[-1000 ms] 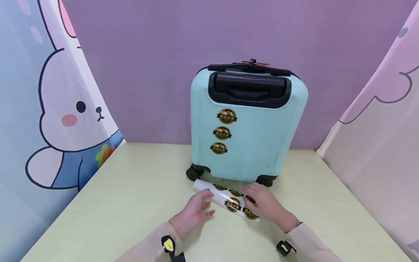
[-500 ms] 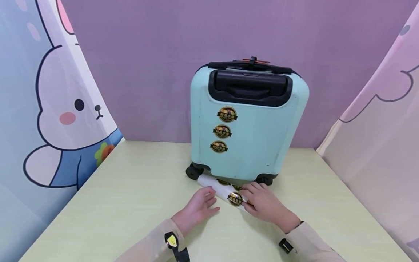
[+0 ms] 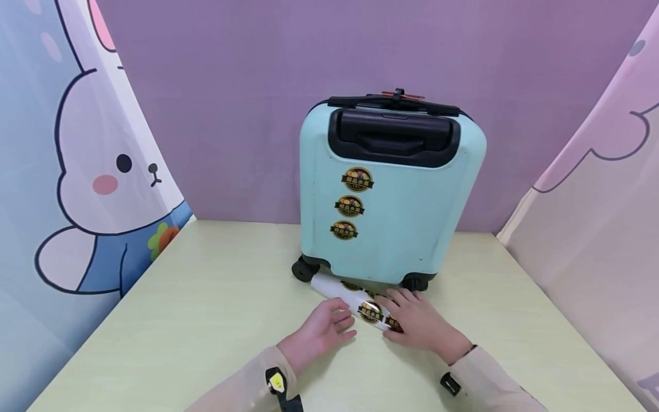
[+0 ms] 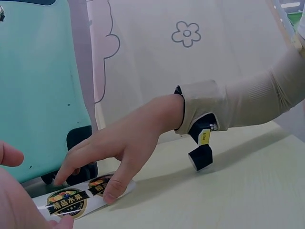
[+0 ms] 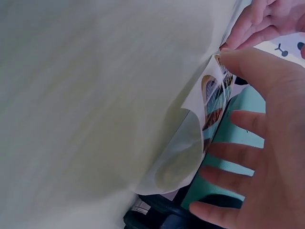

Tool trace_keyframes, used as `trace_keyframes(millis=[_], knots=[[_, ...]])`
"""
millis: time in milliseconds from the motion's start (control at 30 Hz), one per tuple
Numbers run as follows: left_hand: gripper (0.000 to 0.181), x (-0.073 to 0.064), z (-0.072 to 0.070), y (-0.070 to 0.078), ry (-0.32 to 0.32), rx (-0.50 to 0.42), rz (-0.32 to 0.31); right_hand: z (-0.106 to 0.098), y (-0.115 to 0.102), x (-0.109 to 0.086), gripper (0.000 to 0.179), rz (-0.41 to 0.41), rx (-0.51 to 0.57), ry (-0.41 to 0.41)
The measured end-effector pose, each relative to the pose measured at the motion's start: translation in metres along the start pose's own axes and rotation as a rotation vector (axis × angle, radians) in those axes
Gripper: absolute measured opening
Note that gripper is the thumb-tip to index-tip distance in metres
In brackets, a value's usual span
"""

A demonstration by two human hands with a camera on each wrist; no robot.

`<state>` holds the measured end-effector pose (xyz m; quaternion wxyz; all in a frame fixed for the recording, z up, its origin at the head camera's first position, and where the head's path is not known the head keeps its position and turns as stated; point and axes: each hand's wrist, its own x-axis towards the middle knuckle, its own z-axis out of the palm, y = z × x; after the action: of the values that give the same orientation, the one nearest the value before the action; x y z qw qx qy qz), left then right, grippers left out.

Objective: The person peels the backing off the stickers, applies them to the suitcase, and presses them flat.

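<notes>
At the lower center of the head frame, a roll of stickers (image 3: 334,290) lies on the pale surface (image 3: 206,297), angled from its upper-left end toward its lower-right end. Its white sheet carries round black-and-gold printed labels. The right hand (image 3: 422,323) rests on the right portion of the roll; its thumb is on the near side and its other fingers are extended and spread toward the far side. The right-wrist view shows a loose, curling edge of the sheet beside these spread fingers. The left hand (image 3: 321,332) is at the near side of the roll, left of the right hand, with its fingers relaxed and slightly bent, apart from one another and not wrapped around the roll; exact fingertip contact cannot be told. Directly behind the roll, right of center, stands a light-teal suitcase (image 3: 396,217), upright, with a black recessed handle (image 3: 393,134) at its upper part. Three round labels, an upper label (image 3: 357,179), a middle label (image 3: 349,206) and a lower label (image 3: 344,230), form a column on the left half of its face. The left wheel (image 3: 302,270) is just beside the left end of the roll. A purple backdrop (image 3: 221,114) fills the upper center, a rabbit-print curtain (image 3: 87,160) the left side, and a pink-and-white curtain (image 3: 592,246) the right side.
</notes>
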<state>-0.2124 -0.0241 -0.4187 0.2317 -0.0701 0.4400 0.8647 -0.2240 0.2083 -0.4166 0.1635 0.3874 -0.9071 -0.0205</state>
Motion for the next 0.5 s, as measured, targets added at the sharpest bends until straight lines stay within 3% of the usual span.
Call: trace_keyframes(millis=[233, 500], knots=[[0.082, -0.0016, -0.0014, -0.0011, -0.012, 0.036, 0.009, 0.0023, 0.0019, 0.0013, 0.066, 0.032, 0.004, -0.080], [0.081, -0.0029, -0.0038, -0.0048, -0.023, 0.049, 0.001, 0.0004, 0.0004, 0.0029, 0.059, 0.044, 0.004, -0.065]])
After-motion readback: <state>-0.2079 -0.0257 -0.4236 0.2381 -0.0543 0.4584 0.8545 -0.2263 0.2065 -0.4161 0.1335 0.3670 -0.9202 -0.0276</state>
